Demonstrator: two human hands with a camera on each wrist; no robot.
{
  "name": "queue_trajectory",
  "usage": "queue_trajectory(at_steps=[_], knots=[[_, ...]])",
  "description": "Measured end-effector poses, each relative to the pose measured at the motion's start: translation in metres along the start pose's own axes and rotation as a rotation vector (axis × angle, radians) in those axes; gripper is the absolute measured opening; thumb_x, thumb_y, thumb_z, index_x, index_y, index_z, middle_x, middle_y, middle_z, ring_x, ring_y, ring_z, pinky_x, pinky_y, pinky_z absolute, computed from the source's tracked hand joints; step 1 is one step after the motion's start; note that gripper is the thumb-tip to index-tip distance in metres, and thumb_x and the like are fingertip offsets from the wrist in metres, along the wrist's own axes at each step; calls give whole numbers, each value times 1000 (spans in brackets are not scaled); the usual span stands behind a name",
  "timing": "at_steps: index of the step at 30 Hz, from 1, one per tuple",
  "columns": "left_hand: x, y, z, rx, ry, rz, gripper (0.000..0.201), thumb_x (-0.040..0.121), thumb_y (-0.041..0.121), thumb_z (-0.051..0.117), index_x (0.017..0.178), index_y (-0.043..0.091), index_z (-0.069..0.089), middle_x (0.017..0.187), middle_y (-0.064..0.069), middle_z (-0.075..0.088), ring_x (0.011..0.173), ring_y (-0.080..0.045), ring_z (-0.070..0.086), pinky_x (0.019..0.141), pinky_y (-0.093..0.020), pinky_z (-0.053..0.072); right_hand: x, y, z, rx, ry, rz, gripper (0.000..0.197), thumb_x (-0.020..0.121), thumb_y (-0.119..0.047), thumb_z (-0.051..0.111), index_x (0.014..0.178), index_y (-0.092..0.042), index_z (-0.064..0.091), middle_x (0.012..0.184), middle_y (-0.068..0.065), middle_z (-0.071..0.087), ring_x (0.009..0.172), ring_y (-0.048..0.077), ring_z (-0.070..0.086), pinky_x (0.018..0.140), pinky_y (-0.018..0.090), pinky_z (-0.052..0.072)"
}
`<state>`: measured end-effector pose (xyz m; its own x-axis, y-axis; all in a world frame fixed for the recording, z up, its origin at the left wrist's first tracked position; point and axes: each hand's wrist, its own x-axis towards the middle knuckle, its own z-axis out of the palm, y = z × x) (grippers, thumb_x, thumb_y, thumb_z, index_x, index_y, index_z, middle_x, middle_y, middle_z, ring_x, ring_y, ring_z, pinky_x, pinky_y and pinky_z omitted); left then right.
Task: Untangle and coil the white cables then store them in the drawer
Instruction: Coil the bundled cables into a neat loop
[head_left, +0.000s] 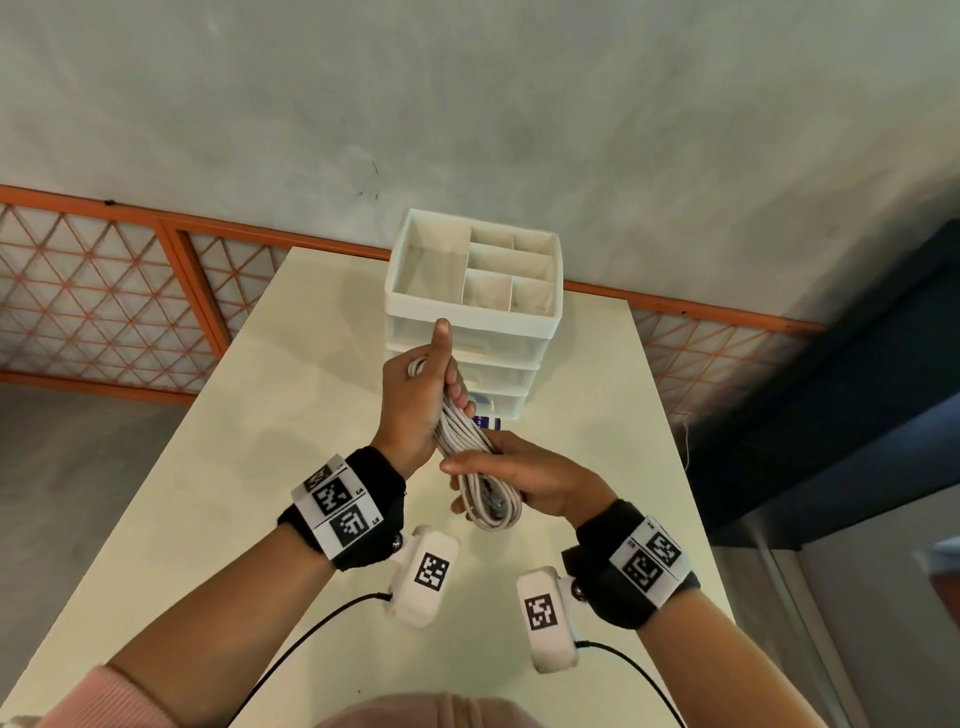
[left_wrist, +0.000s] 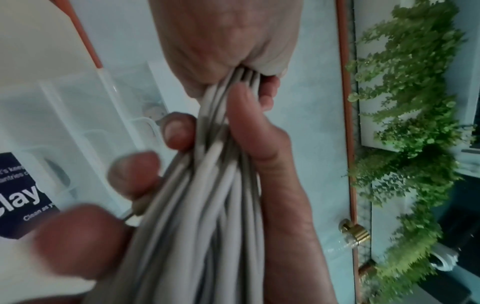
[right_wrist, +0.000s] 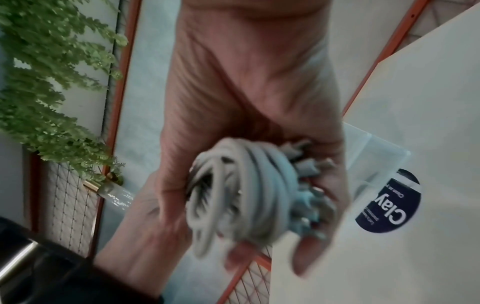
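Note:
A bundle of coiled white cables (head_left: 464, 432) hangs in the air over the table, held at both ends. My left hand (head_left: 423, 400) grips its far end, thumb pointing up. My right hand (head_left: 524, 480) grips the near end, where the loops (head_left: 491, 514) hang out below the fingers. The left wrist view shows the strands (left_wrist: 207, 195) running from my left fist (left_wrist: 221, 41) down through my right hand's fingers (left_wrist: 135, 172). In the right wrist view the coil end (right_wrist: 228, 195) and several plugs (right_wrist: 311, 164) lie in my right palm. The white drawer unit (head_left: 519, 364) stands just beyond, its drawers shut.
An open compartment tray (head_left: 400, 291) tops the drawer unit; a dark round label (head_left: 487, 415) sits at its foot. The white table (head_left: 260, 467) ends near an orange lattice fence (head_left: 104, 291) behind. A dark blue panel (head_left: 831, 415) stands to the right.

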<state>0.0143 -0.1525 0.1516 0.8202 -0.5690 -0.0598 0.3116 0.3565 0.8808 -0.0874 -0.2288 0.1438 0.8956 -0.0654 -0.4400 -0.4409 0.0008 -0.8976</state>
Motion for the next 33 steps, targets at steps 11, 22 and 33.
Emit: queue_trajectory(at_steps=[11, 22, 33], knots=[[6, -1, 6, -40, -11, -212, 60, 93, 44, 51, 45, 13, 35, 35, 2, 28, 30, -11, 30, 35, -18, 34, 5, 21, 15, -105, 326, -161, 23, 79, -11, 67, 67, -16, 49, 59, -1, 42, 58, 13, 40, 58, 26, 34], [6, -2, 4, -73, -83, -230, 59, 94, 43, 50, 43, 15, 38, 38, 2, 31, 34, -11, 34, 38, -20, 39, -1, 13, -4, 11, -24, -56, 23, 83, 9, 61, 75, -11, 53, 70, 1, 54, 55, 12, 64, 61, 25, 56], [10, 1, 6, -132, -44, -252, 59, 94, 47, 47, 47, 15, 31, 38, 3, 25, 32, -10, 27, 35, -17, 31, -1, 5, 3, -189, 185, -61, 24, 82, -6, 67, 71, -14, 47, 57, 2, 46, 36, 11, 51, 43, 19, 44]])
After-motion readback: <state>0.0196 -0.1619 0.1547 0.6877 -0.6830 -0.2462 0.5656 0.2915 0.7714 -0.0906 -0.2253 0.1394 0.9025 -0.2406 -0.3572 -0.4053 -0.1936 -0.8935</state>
